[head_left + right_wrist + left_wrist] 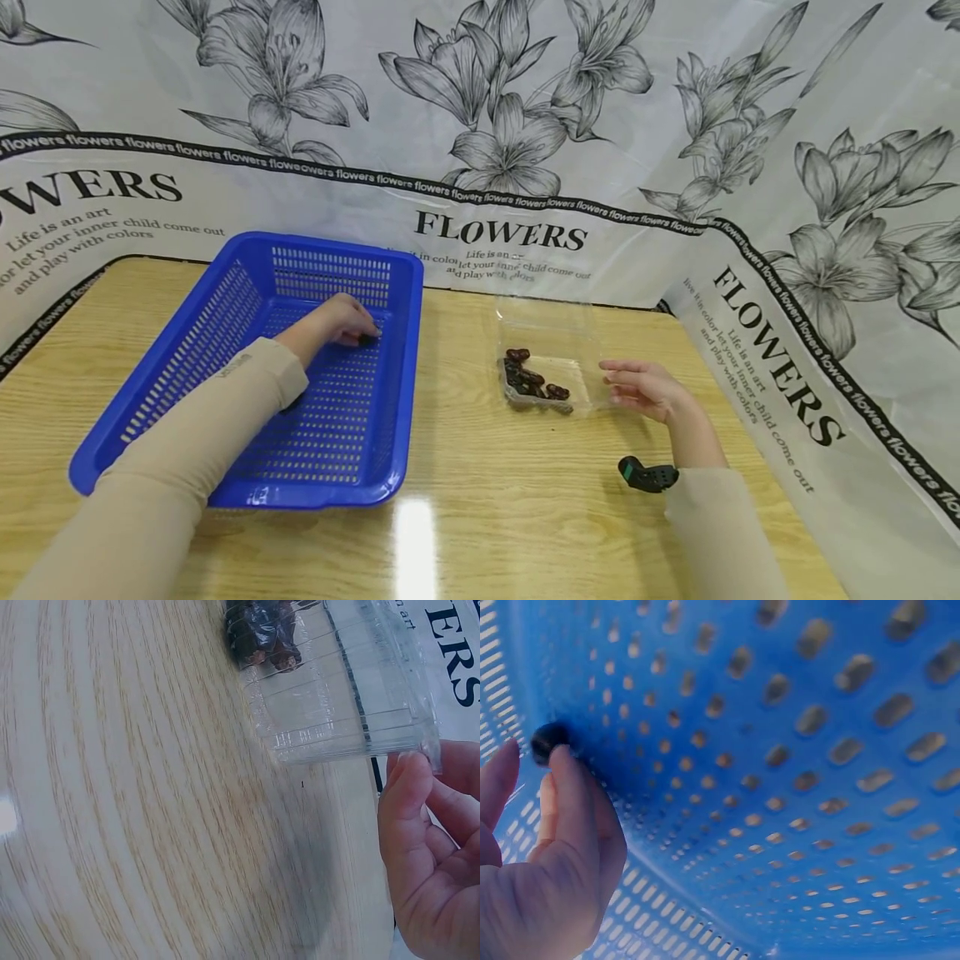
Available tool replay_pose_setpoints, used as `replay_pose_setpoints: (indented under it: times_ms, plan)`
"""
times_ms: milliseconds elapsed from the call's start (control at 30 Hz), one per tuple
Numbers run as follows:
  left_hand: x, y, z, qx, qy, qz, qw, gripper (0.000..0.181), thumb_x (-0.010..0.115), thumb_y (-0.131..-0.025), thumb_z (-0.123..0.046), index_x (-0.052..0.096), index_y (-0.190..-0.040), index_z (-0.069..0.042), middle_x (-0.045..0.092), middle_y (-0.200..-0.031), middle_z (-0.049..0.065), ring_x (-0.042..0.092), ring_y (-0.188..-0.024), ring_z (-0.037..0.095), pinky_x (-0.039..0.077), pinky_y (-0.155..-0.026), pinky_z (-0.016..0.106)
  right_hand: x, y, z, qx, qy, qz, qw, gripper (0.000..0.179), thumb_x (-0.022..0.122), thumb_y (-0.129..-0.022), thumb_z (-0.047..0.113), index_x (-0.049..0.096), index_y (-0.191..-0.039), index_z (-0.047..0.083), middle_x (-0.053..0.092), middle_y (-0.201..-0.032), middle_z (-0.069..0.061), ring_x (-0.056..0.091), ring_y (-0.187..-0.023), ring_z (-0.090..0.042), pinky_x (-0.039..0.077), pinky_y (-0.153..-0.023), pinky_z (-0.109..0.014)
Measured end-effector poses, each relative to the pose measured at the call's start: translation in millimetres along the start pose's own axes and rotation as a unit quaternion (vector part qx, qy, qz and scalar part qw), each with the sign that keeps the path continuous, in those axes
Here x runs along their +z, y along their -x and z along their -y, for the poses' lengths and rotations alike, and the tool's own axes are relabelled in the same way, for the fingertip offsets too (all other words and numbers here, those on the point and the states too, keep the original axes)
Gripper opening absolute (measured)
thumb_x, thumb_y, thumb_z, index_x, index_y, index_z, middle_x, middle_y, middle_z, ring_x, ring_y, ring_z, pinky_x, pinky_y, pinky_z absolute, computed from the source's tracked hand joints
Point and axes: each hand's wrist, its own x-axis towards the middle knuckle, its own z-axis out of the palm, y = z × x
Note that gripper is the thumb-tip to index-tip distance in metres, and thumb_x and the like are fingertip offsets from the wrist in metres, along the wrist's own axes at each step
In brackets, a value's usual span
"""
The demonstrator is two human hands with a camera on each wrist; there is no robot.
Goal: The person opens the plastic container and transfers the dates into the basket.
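My left hand reaches down into a blue plastic basket. In the left wrist view a small dark roundish piece touches a fingertip near the basket's perforated surface, and the thumb stands a little apart from it. Its exact kind is blurred. On the right, my right hand pinches the edge of a clear plastic box between thumb and fingers. Glossy dark brown dates lie in the box, gathered towards its left side.
Both stand on a light wood-grain table, the basket left of the box. Behind and on the right rises a white sheet with flower prints and lettering. A black wrist camera sits by the right wrist.
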Motion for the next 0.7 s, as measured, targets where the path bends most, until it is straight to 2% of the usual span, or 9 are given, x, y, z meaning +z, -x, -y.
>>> replay_pose_setpoints:
  times_ms: [133, 233, 433, 500, 567, 633, 700]
  plan:
    - [-6.3, 2.4, -8.1, 0.017, 0.018, 0.004, 0.9997, 0.033, 0.063, -0.085, 0.0, 0.052, -0.115, 0.009, 0.051, -0.085, 0.004, 0.05, -0.072, 0.012, 0.05, -0.083, 0.033, 0, -0.4, 1, -0.001, -0.003, 0.0, 1.0, 0.029, 0.054, -0.093, 0.003, 0.058, -0.122, 0.002, 0.062, -0.093, -0.006, 0.062, -0.07, -0.012, 0.053, -0.063, -0.021]
    - [-13.8, 5.5, -18.2, 0.027, 0.043, 0.011, 0.9987, 0.037, 0.061, -0.087, -0.002, 0.048, -0.121, 0.008, 0.053, -0.089, 0.004, 0.053, -0.074, 0.012, 0.048, -0.088, 0.034, 0, -0.3, 0, -0.002, -0.001, 0.0, 1.0, 0.033, 0.055, -0.093, 0.004, 0.055, -0.126, 0.0, 0.063, -0.094, -0.006, 0.062, -0.07, -0.011, 0.052, -0.063, -0.021]
    - [-30.7, 23.0, -46.2, 0.034, 0.098, 0.024, 0.9943, 0.043, 0.059, -0.09, -0.005, 0.044, -0.129, 0.006, 0.059, -0.089, 0.003, 0.059, -0.072, 0.009, 0.052, -0.077, 0.027, 1, 0.2, 0, -0.005, -0.002, 0.005, 1.0, 0.026, 0.054, -0.093, 0.003, 0.061, -0.118, 0.006, 0.062, -0.093, -0.006, 0.062, -0.069, -0.011, 0.052, -0.063, -0.021]
    - [-34.9, 29.1, -55.5, 0.037, 0.106, 0.031, 0.9932, 0.046, 0.058, -0.091, -0.006, 0.042, -0.133, 0.005, 0.057, -0.103, 0.008, 0.059, -0.076, 0.009, 0.053, -0.076, 0.025, 2, -0.6, -1, -0.004, -0.003, 0.007, 1.0, 0.024, 0.054, -0.093, 0.003, 0.062, -0.115, 0.007, 0.062, -0.092, -0.006, 0.062, -0.068, -0.011, 0.052, -0.063, -0.021]
    - [-36.6, 33.5, -65.7, 0.035, 0.11, 0.034, 0.9927, 0.046, 0.058, -0.091, -0.007, 0.041, -0.133, 0.004, 0.052, -0.114, 0.013, 0.057, -0.078, 0.01, 0.052, -0.077, 0.024, 2, -1.0, -1, -0.002, -0.002, 0.007, 1.0, 0.027, 0.053, -0.093, 0.002, 0.059, -0.119, 0.004, 0.063, -0.091, -0.005, 0.062, -0.069, -0.011, 0.053, -0.064, -0.021]
    - [-35.8, 36.7, -77.0, 0.037, 0.109, 0.042, 0.9925, 0.046, 0.057, -0.092, -0.007, 0.04, -0.134, 0.003, 0.049, -0.121, 0.015, 0.056, -0.08, 0.011, 0.052, -0.074, 0.022, 1, -1.1, -1, -0.001, 0.0, 0.005, 1.0, 0.025, 0.054, -0.093, 0.003, 0.061, -0.117, 0.005, 0.063, -0.091, -0.005, 0.062, -0.069, -0.011, 0.053, -0.064, -0.021]
    - [-31.9, 38.9, -88.2, 0.034, 0.105, 0.051, 0.9926, 0.046, 0.056, -0.092, -0.006, 0.04, -0.135, 0.001, 0.046, -0.127, 0.017, 0.056, -0.089, 0.015, 0.052, -0.073, 0.021, 0, -0.8, 0, -0.002, 0.003, 0.003, 1.0, 0.025, 0.054, -0.093, 0.003, 0.061, -0.117, 0.006, 0.063, -0.092, -0.005, 0.062, -0.069, -0.012, 0.053, -0.064, -0.021]
